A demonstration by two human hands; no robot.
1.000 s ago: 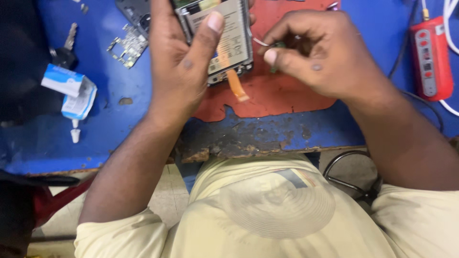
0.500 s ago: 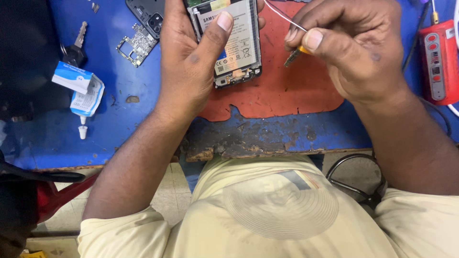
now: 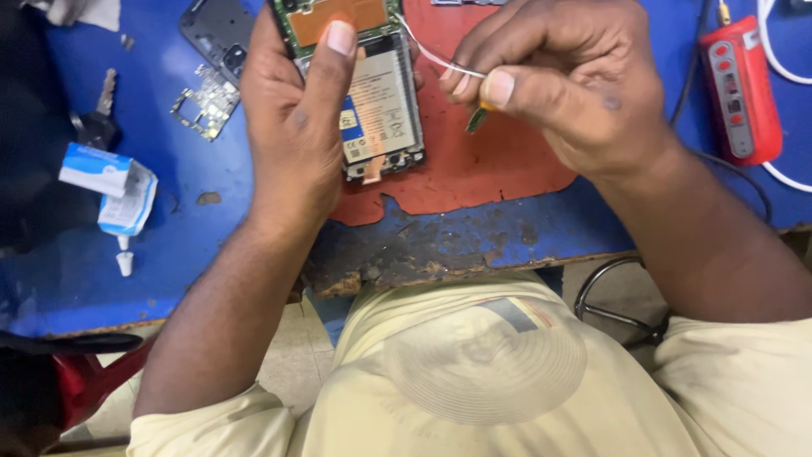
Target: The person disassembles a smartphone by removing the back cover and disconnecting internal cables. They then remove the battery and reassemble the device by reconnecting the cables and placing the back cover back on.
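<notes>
My left hand (image 3: pixel 296 127) grips an opened phone (image 3: pixel 372 101) with its back off, thumb pressed on the upper part above the battery. The phone lies over a red mat (image 3: pixel 474 169) on the blue table. My right hand (image 3: pixel 558 80) pinches a thin white cable (image 3: pixel 427 52) that runs to the phone's upper right edge. A small green-tipped tool (image 3: pixel 475 118) pokes out under the right hand's fingers. An orange flex tab shows at the phone's bottom edge.
A dark phone back cover (image 3: pixel 220 38) and a metal shield plate (image 3: pixel 205 101) lie at the upper left. A key (image 3: pixel 97 114), a blue-white glue tube (image 3: pixel 118 190) and its cap (image 3: pixel 125 262) sit left. A red device (image 3: pixel 740 89) with cords stands right. The table's front edge is worn.
The phone and both hands sit higher in view. My right hand has drawn the white cable out to the right of the phone, and the tool tip now shows below its fingers.
</notes>
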